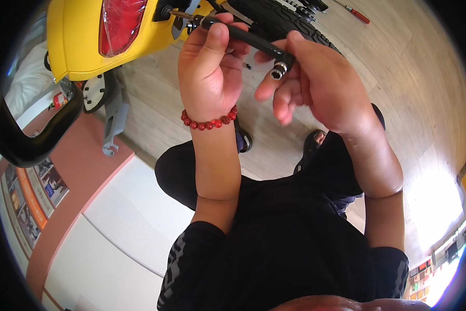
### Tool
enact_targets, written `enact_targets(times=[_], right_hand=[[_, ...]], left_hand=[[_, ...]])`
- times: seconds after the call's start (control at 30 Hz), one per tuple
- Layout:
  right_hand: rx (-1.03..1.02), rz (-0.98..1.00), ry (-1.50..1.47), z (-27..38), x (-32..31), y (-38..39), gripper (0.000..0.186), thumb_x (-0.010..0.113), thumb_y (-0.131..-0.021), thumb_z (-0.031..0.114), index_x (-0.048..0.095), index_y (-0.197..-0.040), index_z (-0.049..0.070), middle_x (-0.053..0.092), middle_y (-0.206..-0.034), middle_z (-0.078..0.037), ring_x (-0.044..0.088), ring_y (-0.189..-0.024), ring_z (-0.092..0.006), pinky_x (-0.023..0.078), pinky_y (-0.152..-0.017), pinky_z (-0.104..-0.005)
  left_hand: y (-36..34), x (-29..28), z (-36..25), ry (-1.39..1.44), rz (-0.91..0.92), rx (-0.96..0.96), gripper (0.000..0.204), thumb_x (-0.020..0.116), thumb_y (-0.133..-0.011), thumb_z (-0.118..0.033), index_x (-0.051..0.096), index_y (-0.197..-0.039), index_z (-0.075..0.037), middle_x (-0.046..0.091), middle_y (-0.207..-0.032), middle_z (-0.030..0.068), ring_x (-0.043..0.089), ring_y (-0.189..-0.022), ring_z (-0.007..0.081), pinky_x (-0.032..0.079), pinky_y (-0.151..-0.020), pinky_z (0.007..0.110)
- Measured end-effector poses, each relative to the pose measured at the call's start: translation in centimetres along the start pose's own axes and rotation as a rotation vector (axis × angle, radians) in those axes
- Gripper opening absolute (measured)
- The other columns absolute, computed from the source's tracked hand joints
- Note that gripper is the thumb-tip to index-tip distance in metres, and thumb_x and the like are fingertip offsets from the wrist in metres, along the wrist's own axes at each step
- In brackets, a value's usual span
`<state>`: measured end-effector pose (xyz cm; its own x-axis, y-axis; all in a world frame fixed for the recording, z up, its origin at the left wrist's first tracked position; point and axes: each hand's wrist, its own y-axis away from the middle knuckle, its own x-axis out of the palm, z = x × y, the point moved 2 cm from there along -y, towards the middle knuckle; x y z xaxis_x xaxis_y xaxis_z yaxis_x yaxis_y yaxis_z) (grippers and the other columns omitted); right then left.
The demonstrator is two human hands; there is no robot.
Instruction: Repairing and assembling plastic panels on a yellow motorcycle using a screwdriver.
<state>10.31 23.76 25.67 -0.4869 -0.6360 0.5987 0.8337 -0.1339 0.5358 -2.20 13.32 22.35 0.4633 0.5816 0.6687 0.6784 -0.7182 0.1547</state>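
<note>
A red screwdriver (358, 15) lies on the wooden floor (398, 78) beyond a black tyre (284, 23).

a repair workshop: yellow scooter (82, 36), tyre (282, 23), screwdriver (358, 14) on floor.

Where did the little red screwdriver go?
The red screwdriver lies on the wooden floor at the top right of the head view, just past the black tyre and beyond the right hand.

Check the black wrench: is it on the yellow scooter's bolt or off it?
On, it seems. The black wrench runs from the right hand to a fitting on the yellow scooter, gripped there by the left hand.
</note>
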Motion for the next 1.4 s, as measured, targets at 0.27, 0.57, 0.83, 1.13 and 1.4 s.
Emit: enact_targets(times=[0.27,0.57,0.83,1.13,1.4], right_hand=[[-1.082,-0.22,1.401,-0.5,0.4,0.9,0.029,0.057,-0.086,0.011,0.053,-0.114,0.006,0.056,-0.086,-0.009,0.055,-0.066,-0.018,0.045,-0.056,-0.0271],[0.1,0.21,-0.198,-1.7,-0.4,-1.0,0.039,0.041,-0.096,0.028,0.049,-0.114,-0.006,0.055,-0.081,-0.004,0.051,-0.058,-0.0137,0.044,-0.054,-0.0266],[-0.935,-0.182,1.135,-1.7,0.5,0.2,0.034,0.047,-0.094,0.025,0.05,-0.114,-0.003,0.057,-0.075,-0.006,0.054,-0.057,-0.0158,0.044,-0.052,-0.0253],[0.089,0.03,0.048,-1.0,0.3,-0.1,0.041,0.039,-0.096,0.031,0.049,-0.114,-0.005,0.057,-0.074,-0.01,0.054,-0.055,-0.0138,0.046,-0.052,-0.0245],[-0.971,-0.246,1.404,-1.4,0.4,-0.3,0.031,0.061,-0.085,0.016,0.054,-0.11,0.0,0.054,-0.082,-0.008,0.053,-0.066,-0.0138,0.044,-0.055,-0.0267]], left_hand=[[0.2,-0.1,0.3,0.052,-0.11,0.051,0.013,0.06,-0.086,-0.008,0.059,-0.097,-0.002,0.065,-0.084,0.0071,0.061,-0.072,0.0151,0.049,-0.068,0.028],[0.0,1.4,-0.7,0.016,-0.044,-0.05,0.022,0.054,-0.09,-0.013,0.056,-0.106,0.002,0.063,-0.096,0.0138,0.061,-0.073,0.0194,0.049,-0.068,0.029],[-0.1,0.0,0.5,-0.028,-0.018,-0.01,0.018,0.064,-0.083,-0.013,0.061,-0.099,-0.004,0.066,-0.092,0.0094,0.062,-0.074,0.0165,0.048,-0.068,0.026],[0.1,-0.4,0.1,-0.012,0.073,-0.046,0.025,0.052,-0.09,-0.01,0.052,-0.113,0.0,0.064,-0.098,0.0135,0.063,-0.082,0.0212,0.051,-0.072,0.032],[-0.3,-1.8,0.5,0.095,0.132,-0.045,0.02,0.058,-0.088,-0.013,0.056,-0.104,-0.002,0.066,-0.09,0.0115,0.062,-0.078,0.0197,0.05,-0.075,0.034]])
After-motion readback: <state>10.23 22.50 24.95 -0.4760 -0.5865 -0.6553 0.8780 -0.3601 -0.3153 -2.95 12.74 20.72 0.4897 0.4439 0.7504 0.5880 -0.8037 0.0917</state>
